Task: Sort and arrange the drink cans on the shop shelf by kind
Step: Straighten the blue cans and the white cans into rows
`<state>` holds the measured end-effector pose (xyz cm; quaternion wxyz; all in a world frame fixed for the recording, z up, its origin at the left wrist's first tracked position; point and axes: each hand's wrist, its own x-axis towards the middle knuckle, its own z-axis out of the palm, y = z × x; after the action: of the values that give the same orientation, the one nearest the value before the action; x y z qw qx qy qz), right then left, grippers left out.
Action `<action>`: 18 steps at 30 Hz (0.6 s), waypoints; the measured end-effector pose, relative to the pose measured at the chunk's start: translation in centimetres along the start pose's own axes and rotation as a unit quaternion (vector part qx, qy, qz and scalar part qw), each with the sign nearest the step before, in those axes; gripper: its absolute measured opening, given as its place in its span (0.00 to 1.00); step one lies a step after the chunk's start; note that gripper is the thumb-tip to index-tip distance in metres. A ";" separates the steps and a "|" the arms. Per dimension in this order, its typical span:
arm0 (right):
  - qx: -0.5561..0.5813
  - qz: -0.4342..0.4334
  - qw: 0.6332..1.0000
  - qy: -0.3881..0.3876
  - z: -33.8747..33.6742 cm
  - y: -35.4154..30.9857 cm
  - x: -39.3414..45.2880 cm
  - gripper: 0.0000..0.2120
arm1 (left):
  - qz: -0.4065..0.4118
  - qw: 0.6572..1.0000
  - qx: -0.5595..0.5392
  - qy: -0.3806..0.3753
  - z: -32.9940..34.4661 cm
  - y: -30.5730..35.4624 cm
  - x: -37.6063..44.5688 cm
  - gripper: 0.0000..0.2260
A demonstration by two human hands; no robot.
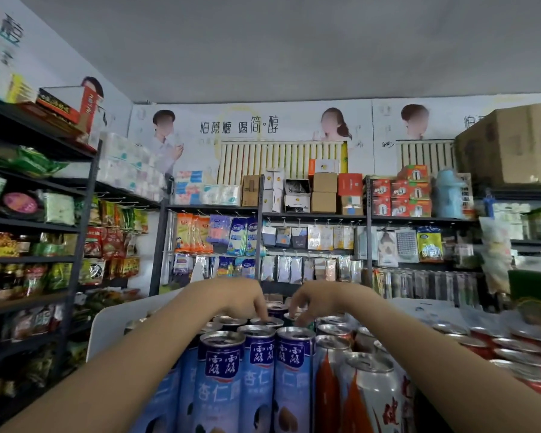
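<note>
Blue almond-drink cans (221, 379) nearest, packed in rows; silver-and-orange cans (369, 395) just beside on the right, red cans (531, 354) further right. Left hand (247, 300) fingertips down on a back-row can top (267, 322). Right hand (310, 303) fingers curled over rear cans, grip unclear. Hands close together, not touching. Best lift straight up, avoid knocking neighbours.

Both bare forearms reach forward over a block of upright drink cans. The left hand (247, 300) rests its fingertips on the top of a tall blue almond-drink can (266, 322); the right hand (310, 303) curls its fingers down among the cans behind. Silver cans with orange markings (369, 389) stand just right of the blue ones, and red cans (519, 354) sit further right.
</note>
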<state>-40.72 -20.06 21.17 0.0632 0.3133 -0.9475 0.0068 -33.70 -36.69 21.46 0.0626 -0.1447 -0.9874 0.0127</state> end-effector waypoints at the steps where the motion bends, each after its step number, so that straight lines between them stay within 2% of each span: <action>1: 0.006 0.000 1.000 0.000 0.2 0.3 0.5 0.15 | -0.009 1.000 0.002 -0.007 0.1 -0.1 0.2 0.21; 7: 0.009 -0.029 0.999 0.040 0.4 0.2 1.5 0.06 | -0.027 0.999 0.027 -0.009 0.1 0.7 0.6 0.21; 14: 0.025 0.001 0.997 0.067 0.8 -0.2 0.1 0.09 | -0.049 0.998 0.009 -0.028 0.2 0.8 0.1 0.23; 18: 0.037 0.029 0.995 0.085 1.6 -0.6 -0.1 0.06 | -0.057 0.998 0.013 -0.024 0.2 1.3 -0.1 0.23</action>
<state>-40.48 -20.59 19.60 0.1313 0.2859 -0.9466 0.0702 -33.22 -35.51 21.20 0.0411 -0.0867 -0.9951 0.0258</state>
